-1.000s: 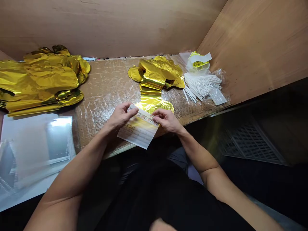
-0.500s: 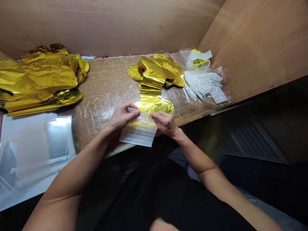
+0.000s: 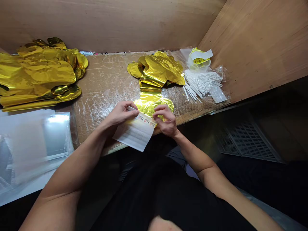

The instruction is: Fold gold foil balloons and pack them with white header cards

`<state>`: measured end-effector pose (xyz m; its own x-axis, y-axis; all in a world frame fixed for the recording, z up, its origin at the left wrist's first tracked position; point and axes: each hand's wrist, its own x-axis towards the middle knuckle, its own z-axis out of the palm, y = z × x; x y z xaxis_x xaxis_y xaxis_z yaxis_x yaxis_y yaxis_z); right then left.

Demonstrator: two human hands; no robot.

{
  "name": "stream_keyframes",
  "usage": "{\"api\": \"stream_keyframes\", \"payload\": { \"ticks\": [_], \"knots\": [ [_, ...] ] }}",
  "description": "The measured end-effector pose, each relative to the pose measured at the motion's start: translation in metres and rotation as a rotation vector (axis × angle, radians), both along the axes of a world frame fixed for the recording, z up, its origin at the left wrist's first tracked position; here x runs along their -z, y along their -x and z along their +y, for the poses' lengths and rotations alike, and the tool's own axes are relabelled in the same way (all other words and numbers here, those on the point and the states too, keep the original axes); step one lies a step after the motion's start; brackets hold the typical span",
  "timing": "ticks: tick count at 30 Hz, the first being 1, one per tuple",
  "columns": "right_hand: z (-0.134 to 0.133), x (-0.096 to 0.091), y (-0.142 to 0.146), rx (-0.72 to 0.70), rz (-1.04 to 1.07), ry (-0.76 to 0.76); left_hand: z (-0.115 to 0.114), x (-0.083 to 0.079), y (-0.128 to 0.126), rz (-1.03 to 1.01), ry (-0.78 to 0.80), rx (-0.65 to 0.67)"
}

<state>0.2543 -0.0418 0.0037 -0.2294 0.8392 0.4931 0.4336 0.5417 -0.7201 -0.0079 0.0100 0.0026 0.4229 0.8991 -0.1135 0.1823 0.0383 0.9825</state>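
A white sheet of printed labels (image 3: 134, 134) hangs at the front edge of the bench, tilted down to the right. CE marks and small red symbols run along its upper edge. Thumb and fingers of my left hand (image 3: 124, 112) pinch its upper left corner. My right hand (image 3: 166, 120) is raised beside the upper right corner, fingers bent and apart, with nothing I can make out between them. Behind the sheet, a flat gold foil balloon (image 3: 151, 93) lies with its rounded near end partly covered by my hands and the sheet.
A large pile of gold foil balloons (image 3: 36, 75) lies at left, above clear plastic sleeves (image 3: 57, 128). At right are white sticks (image 3: 202, 81) on clear plastic and a yellow-and-white roll (image 3: 201, 57). Wooden panels (image 3: 115, 25) rise behind and to the right. A grey plastic crate (image 3: 247, 138) stands below.
My right hand has let go of the sheet's upper edge and lifted slightly, its fingers parting. The sheet has tilted, its right side dropping, while my left hand keeps its pinch.
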Motion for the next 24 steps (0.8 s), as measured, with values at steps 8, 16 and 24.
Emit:
{"api": "stream_keyframes", "payload": {
  "ticks": [8, 16, 24],
  "knots": [
    [0.017, -0.014, 0.003, -0.049, -0.438, 0.534, 0.006, 0.009, 0.011, 0.253, -0.328, 0.418],
    [0.019, -0.013, -0.012, 0.045, -0.813, 0.241, 0.011, 0.013, 0.015, 0.286, -0.353, 0.496],
    [0.057, -0.002, -0.022, -0.279, -0.356, 0.599, -0.002, -0.011, 0.019, -0.023, -0.246, 0.328]
  ]
}}
